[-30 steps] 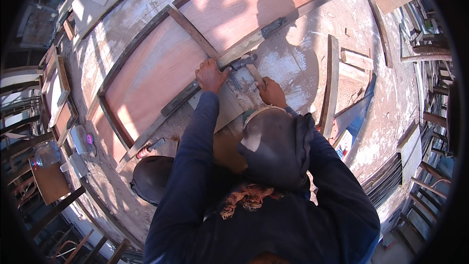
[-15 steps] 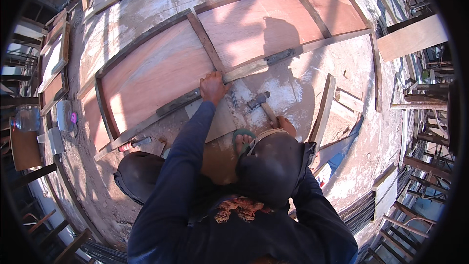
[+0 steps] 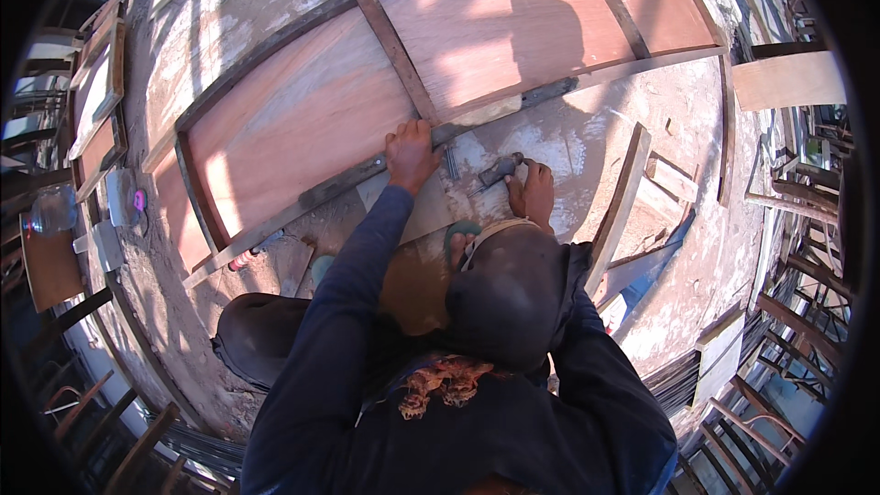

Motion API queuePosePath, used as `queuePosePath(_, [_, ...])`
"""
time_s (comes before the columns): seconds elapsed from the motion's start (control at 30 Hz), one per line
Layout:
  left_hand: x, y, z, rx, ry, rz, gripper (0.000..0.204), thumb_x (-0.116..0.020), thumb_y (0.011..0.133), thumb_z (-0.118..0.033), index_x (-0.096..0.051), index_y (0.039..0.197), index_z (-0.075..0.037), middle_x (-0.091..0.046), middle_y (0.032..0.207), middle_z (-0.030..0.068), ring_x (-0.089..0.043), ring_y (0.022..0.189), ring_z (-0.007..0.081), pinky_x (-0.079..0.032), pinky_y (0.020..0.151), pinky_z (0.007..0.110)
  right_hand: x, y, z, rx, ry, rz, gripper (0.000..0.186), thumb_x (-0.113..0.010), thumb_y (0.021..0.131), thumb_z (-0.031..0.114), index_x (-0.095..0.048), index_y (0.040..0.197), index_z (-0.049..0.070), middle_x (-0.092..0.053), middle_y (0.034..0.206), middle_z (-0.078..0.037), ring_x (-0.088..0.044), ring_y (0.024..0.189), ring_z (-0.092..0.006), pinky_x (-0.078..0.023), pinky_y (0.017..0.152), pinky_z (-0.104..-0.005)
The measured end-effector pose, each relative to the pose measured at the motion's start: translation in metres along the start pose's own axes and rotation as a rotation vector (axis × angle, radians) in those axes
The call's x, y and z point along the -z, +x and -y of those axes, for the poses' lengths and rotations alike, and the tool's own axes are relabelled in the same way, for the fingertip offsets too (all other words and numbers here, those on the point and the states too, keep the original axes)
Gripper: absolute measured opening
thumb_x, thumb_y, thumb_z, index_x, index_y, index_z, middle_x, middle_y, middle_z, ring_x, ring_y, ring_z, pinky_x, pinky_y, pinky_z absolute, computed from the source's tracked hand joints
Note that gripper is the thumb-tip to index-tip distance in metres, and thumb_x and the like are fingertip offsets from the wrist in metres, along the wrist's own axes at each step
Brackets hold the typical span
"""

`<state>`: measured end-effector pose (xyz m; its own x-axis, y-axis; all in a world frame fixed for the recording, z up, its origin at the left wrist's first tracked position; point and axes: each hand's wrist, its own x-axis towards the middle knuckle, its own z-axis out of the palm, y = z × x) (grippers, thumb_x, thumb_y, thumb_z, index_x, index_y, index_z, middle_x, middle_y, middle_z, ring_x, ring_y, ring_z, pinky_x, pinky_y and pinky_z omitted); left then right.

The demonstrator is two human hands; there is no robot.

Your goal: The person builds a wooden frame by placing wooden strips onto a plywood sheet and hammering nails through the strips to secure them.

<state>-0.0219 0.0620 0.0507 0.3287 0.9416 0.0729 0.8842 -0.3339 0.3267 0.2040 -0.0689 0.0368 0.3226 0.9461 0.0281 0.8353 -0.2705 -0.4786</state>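
A long plywood panel [image 3: 302, 119] with a frame of wooden battens lies on the ground before me. My left hand [image 3: 412, 158] grips the near edge batten [image 3: 344, 181], fingers curled over its top where a cross batten [image 3: 396, 55] meets it. My right hand [image 3: 533, 192] is closed round the handle of a hammer [image 3: 500, 169], close behind its head, low over the ground. A few nails [image 3: 451, 163] lie between the two hands. A flat board piece [image 3: 417, 206] rests under my left forearm, near my sandalled foot [image 3: 458, 240].
A tool with a red handle [image 3: 243, 260] lies by the panel's near left corner. Loose timber [image 3: 619, 206] and a blue item [image 3: 646, 284] are at right. A water jug [image 3: 55, 209] stands far left. Stacked wooden pieces line both sides.
My right hand has moved forward from the rear of the hammer's handle to near its head. The left hand still holds the batten. The whole view has shifted slightly.
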Motion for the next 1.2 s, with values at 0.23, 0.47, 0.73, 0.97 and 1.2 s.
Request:
queuePosePath(0.23, [0.031, 0.000, 0.046, -0.094, -0.194, 0.188, 0.049, -0.077, 0.074, -0.042, -0.061, 0.103, -0.006, -0.061, 0.101, 0.0106, -0.059, 0.099, 0.0295, -0.046, 0.081, 0.043, -0.002, 0.004, 0.004, 0.048, 0.075, -0.130, 0.051, -0.071, 0.082, 0.018, -0.050, 0.125, 0.000, -0.052, 0.119, -0.024, -0.049, 0.112, -0.0413, -0.041, 0.095, -0.0470])
queuePosePath(0.47, [0.084, -0.060, 0.184, 0.603, -0.050, -0.439, 0.042, -0.072, 0.083, -0.037, -0.063, 0.107, -0.004, -0.059, 0.116, 0.0150, -0.054, 0.112, 0.0326, -0.044, 0.091, 0.046, -0.009, 0.046, 0.059, 0.228, 0.202, -0.107, 0.043, -0.072, 0.081, 0.018, -0.055, 0.117, 0.002, -0.053, 0.121, -0.023, -0.050, 0.112, -0.0408, -0.042, 0.093, -0.0466])
queuePosePath(0.73, [0.058, -0.160, 0.173, 1.466, 0.029, -0.881, 0.059, -0.066, 0.086, -0.033, -0.044, 0.121, 0.008, -0.047, 0.122, 0.0243, -0.048, 0.114, 0.0397, -0.042, 0.094, 0.050, -0.052, -0.007, 0.049, 0.522, -0.034, 0.338, 0.047, -0.072, 0.080, 0.027, -0.052, 0.114, 0.001, -0.055, 0.114, -0.024, -0.051, 0.112, -0.0436, -0.045, 0.090, -0.0508])
queuePosePath(0.97, [0.021, -0.127, 0.126, 1.205, -1.798, -0.811, 0.066, -0.043, 0.097, -0.055, -0.035, 0.142, -0.007, -0.036, 0.147, 0.0138, -0.040, 0.130, 0.0349, -0.043, 0.094, 0.058, -0.055, -0.022, 0.116, 0.031, 0.075, 0.645, 0.075, -0.074, 0.078, 0.037, -0.036, 0.130, -0.002, -0.053, 0.119, -0.034, -0.056, 0.107, -0.0522, -0.047, 0.091, -0.0522])
queuePosePath(1.2, [0.022, -0.114, 0.120, 1.262, -1.678, -0.802, 0.067, -0.042, 0.096, -0.062, -0.038, 0.141, -0.012, -0.041, 0.142, 0.0112, -0.045, 0.122, 0.0308, -0.044, 0.091, 0.056, -0.067, -0.016, 0.101, 0.010, 0.259, 0.682, 0.081, -0.079, 0.075, 0.038, -0.036, 0.128, -0.005, -0.054, 0.114, -0.037, -0.056, 0.109, -0.0489, -0.045, 0.095, -0.0502])
